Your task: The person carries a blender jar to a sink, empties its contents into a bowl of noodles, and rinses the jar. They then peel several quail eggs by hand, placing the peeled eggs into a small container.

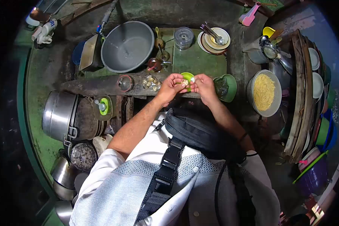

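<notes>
Both hands meet over a small lime-green bowl (187, 76) at the front ledge. My left hand (170, 89) pinches a small cream-coloured piece (184, 83) that looks like garlic. Between the fingertips of my right hand (205, 89) is a smaller white piece (193, 80), its kind too small to tell. The hands hide part of the bowl. Just left of my left hand lies a clear container of small pale and brownish pieces (151, 82), with a round glass jar (125, 83) beyond it. A green dish with dark leafy contents (226, 88) sits right of my right hand.
A large grey basin (127, 47) stands at the back left, near stacked plates (214, 40) with forks. Yellow noodles fill a colander (250, 90) on the right. Big metal pots (58, 115) crowd the left, and a wooden rack (298, 94) borders the right side.
</notes>
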`<state>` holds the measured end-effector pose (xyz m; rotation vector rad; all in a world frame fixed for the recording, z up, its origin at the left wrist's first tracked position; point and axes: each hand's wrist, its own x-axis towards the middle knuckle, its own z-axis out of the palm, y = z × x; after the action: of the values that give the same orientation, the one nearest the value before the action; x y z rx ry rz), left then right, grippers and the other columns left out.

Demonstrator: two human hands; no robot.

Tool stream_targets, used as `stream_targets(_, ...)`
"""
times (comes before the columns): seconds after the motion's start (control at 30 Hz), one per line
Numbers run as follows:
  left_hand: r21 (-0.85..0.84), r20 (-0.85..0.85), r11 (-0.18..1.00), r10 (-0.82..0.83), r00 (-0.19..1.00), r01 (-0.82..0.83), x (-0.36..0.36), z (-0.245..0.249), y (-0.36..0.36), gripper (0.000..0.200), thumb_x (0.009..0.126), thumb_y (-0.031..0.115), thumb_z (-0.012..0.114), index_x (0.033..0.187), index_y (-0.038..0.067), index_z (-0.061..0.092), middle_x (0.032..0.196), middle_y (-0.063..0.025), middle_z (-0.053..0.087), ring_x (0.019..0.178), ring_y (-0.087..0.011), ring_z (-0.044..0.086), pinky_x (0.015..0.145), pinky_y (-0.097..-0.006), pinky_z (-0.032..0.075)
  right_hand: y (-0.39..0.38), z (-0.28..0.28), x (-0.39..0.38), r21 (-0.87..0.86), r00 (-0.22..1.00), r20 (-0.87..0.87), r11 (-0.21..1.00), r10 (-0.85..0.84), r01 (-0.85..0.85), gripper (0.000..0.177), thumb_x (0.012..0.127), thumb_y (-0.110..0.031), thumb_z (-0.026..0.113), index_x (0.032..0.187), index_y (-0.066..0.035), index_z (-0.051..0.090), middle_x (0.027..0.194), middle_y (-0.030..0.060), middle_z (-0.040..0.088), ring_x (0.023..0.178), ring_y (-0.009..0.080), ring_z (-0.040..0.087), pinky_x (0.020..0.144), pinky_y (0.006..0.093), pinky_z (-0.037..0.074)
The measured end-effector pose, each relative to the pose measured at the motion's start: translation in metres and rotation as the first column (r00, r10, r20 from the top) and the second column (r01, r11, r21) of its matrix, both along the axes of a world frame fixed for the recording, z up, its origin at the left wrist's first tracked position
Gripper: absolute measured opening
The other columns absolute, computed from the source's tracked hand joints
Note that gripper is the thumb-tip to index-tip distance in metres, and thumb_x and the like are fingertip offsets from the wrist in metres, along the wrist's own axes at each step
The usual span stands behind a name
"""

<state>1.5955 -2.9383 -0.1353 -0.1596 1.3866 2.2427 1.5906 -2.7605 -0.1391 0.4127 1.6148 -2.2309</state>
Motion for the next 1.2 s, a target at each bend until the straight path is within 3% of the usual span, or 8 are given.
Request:
stream_targets(0.13, 0.071, 0.037, 0.997, -0.027, 0.999, 0.024, -0.001, -0.001, -0.002, 0.023, 0.09, 0.003, 0.058, 0.112, 0.002, 0.053, 0.101, -0.0069, 0.061, 0.091, -0.0139, 0.062, 0.081, -0.0266, 0.053, -0.003, 0.011, 0.0, 0.045, 0.999, -0.028, 0.999, -0.016, 0.017, 0.006, 0.091, -0.002, 0.051, 0.095, 0.001, 0.053, 0.08, 0.0075, 0.06, 0.063, 0.0121, 0.059, 0.055, 0.0249, 0.052)
stream_targets(0.53, -0.182, -0.028, 0.983, -0.003, 1.0, -0.002, -0.004, 0.003, 0.002, 0.025, 0.085, 0.002, 0.064, 0.108, -0.001, 0.056, 0.092, -0.0049, 0.063, 0.081, -0.0101, 0.06, 0.071, -0.0241, 0.053, -0.008, 0.015, 0.003, 0.353, 0.917, -0.357, 0.935, 0.177, -0.043, 0.012, 0.081, -0.001, 0.063, 0.092, 0.003, 0.063, 0.076, 0.0099, 0.065, 0.066, 0.0137, 0.065, 0.061, 0.0253, 0.053)
stream_targets(0.6, -0.181, -0.027, 0.983, 0.017, 0.999, -0.022, -0.005, 0.006, 0.003, 0.025, 0.084, 0.002, 0.066, 0.107, -0.001, 0.057, 0.091, -0.0049, 0.064, 0.079, -0.0099, 0.06, 0.071, -0.024, 0.053, -0.005, 0.01, 0.002, 0.592, 0.811, -0.503, 0.803, 0.299, 0.071, 0.011, 0.078, -0.002, 0.064, 0.088, 0.002, 0.064, 0.076, 0.0137, 0.065, 0.064, 0.0203, 0.066, 0.059, 0.0296, 0.052)
stream_targets(0.8, -0.157, -0.051, 0.987, 0.012, 0.999, -0.02, -0.006, 0.006, 0.003, 0.024, 0.084, 0.002, 0.066, 0.107, -0.002, 0.059, 0.093, -0.0066, 0.065, 0.078, -0.009, 0.061, 0.07, -0.0227, 0.053, -0.006, 0.03, 0.0, 0.67, 0.716, -0.584, 0.726, 0.384, 0.157, 0.007, 0.076, -0.003, 0.063, 0.082, 0.0, 0.062, 0.075, 0.016, 0.061, 0.066, 0.0318, 0.062, 0.058, 0.0382, 0.049)
stream_targets(1.0, -0.168, -0.053, 0.986, -0.013, 0.999, 0.003, -0.005, 0.012, 0.002, 0.025, 0.086, 0.006, 0.065, 0.109, -0.002, 0.058, 0.091, -0.0051, 0.064, 0.079, -0.0093, 0.06, 0.07, -0.0238, 0.053, -0.005, 0.036, -0.001, 0.702, 0.705, -0.557, 0.703, 0.439, 0.117, 0.006, 0.076, -0.002, 0.061, 0.08, -0.001, 0.057, 0.076, 0.0153, 0.059, 0.069, 0.033, 0.061, 0.059, 0.0386, 0.049)
stream_targets(1.13, -0.118, -0.08, 0.993, -0.012, 0.997, 0.002, -0.004, 0.013, 0.001, 0.026, 0.087, 0.005, 0.063, 0.111, 0.0, 0.054, 0.092, -0.0036, 0.062, 0.081, -0.0085, 0.06, 0.07, -0.0237, 0.053, -0.007, 0.031, -0.001, 0.643, 0.761, -0.531, 0.762, 0.372, 0.077, 0.005, 0.075, -0.002, 0.06, 0.078, -0.001, 0.057, 0.073, 0.0145, 0.059, 0.064, 0.0299, 0.061, 0.057, 0.0369, 0.048)
stream_targets(1.17, -0.105, -0.068, 0.994, -0.018, 0.998, 0.011, -0.004, 0.012, 0.0, 0.024, 0.089, 0.005, 0.06, 0.111, 0.003, 0.051, 0.093, -0.0026, 0.062, 0.082, -0.008, 0.059, 0.069, -0.0237, 0.053, -0.008, 0.024, -0.001, 0.623, 0.762, -0.549, 0.776, 0.343, 0.1, 0.005, 0.076, -0.002, 0.06, 0.079, 0.0, 0.057, 0.069, 0.0115, 0.059, 0.059, 0.0203, 0.06, 0.055, 0.0329, 0.048)
stream_targets(1.2, -0.105, -0.067, 0.994, -0.016, 0.998, 0.009, -0.004, 0.011, -0.001, 0.024, 0.089, 0.005, 0.06, 0.111, 0.003, 0.051, 0.093, -0.0026, 0.062, 0.082, -0.008, 0.059, 0.069, -0.0237, 0.053, -0.008, 0.019, -0.001, 0.623, 0.762, -0.549, 0.776, 0.344, 0.098, 0.005, 0.076, -0.002, 0.06, 0.079, 0.0, 0.057, 0.069, 0.0115, 0.059, 0.059, 0.0203, 0.06, 0.055, 0.0329, 0.048)
